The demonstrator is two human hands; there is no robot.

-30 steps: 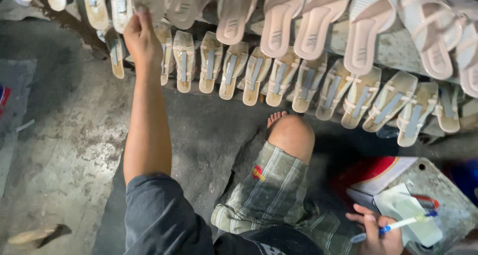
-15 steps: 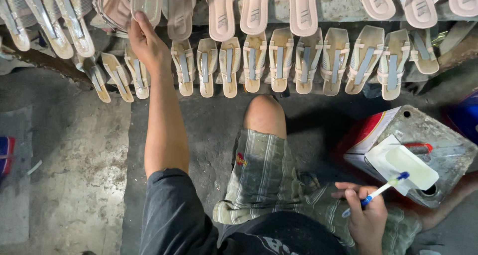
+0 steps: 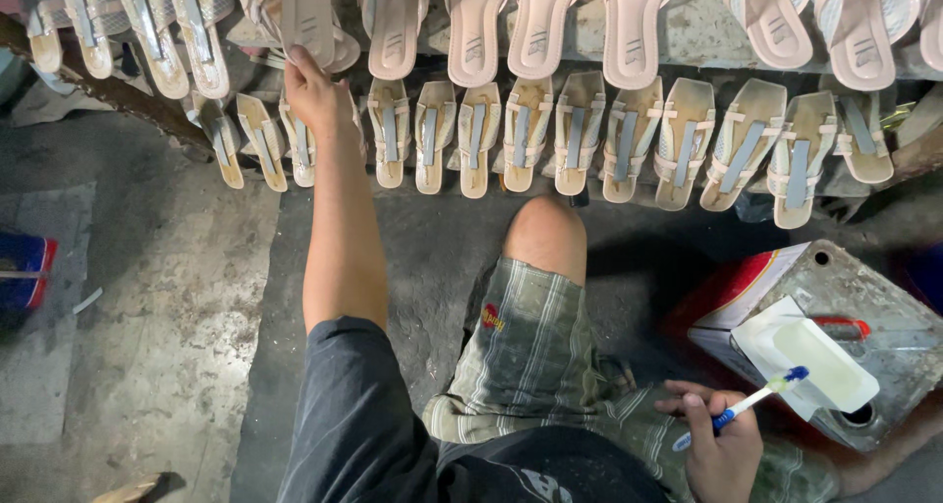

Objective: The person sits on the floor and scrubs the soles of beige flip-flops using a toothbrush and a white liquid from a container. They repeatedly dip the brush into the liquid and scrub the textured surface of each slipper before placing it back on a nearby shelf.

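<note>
— Blue-and-white toothbrush (image 3: 748,403) nearest us, right? What's the right hand (image 3: 722,454) doing with it?

— Fingers are curled shut around the handle, low by the lap, with the bristle end pointing toward the white tray (image 3: 820,365) that sits on a battered metal can (image 3: 864,307). Plaid shorts (image 3: 535,356) and a bare knee (image 3: 543,236) lie between the two arms.

— And the other arm?

— It stretches well forward. The left hand (image 3: 316,95) is up at the racks, thumb and fingers pinched closed on the heel end of a pale pink sole (image 3: 306,12), which stands up out of the upper row.

— How would you expect that sole to handle?

— Light, I'd judge, thin and flat, probably a little bendy along its length but firm enough to lift by one end. The surface looks smooth, so a pinch across the narrow heel, as now, seems the sure hold; gripping the middle might flex it.

— What's around it?

— Just beside it, more pink soles (image 3: 535,22) hang over the upper ledge. Below them runs a row of strapped sandals (image 3: 629,135), toes down, close together, some touching. Farther left, another batch leans on a wooden bar (image 3: 108,90) above the stained concrete floor (image 3: 147,297).
</note>
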